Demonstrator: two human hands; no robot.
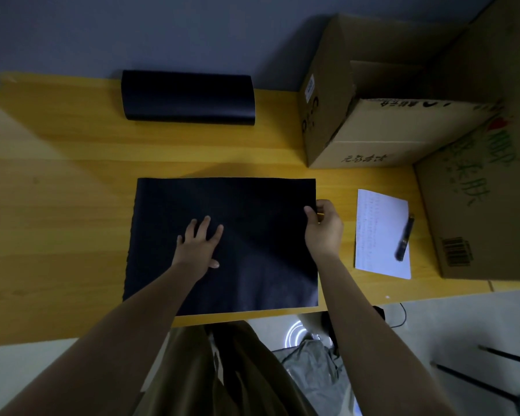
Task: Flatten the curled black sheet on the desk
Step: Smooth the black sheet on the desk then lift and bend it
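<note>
A large black sheet lies spread nearly flat on the yellow wooden desk, close to its front edge. My left hand rests palm down on the sheet's left-middle part, fingers spread. My right hand pinches the sheet's right edge between thumb and fingers. A second black sheet, curled into a low arch, sits at the back of the desk against the wall.
Two cardboard boxes stand at the back right and right. A white written page with a dark pen on it lies right of the sheet. Floor, cable and a bag show below the desk's edge.
</note>
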